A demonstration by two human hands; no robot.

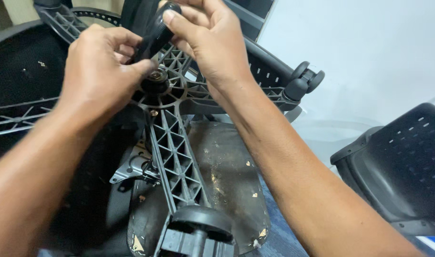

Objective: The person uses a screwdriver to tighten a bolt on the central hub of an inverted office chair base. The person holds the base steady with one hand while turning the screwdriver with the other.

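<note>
- black cylinder (156, 32), glossy and rod-like, stands tilted over the hub (156, 82) of an upturned chair base (177, 157), top centre of the head view
- looks rigid, probably metal under a smooth sleeve; likely somewhat heavy for its size and slippery, maybe greasy near the hub
- best hold judged to be around the mid shaft with a full finger wrap, not the slick top end
- left hand (99, 71): fingers curled narrow, pinching the lower part of the cylinder just above the hub
- right hand (204, 40): closed over the upper end, thumb pressed on top, fingers wrapped behind
- base is ribbed black plastic, stiff, spokes spreading out; caster (307, 78) at far right, another caster (201, 223) near bottom
- worn seat underside (232, 176) lies below the spokes
- second black chair part (403, 166) at right, apart from both hands
</note>
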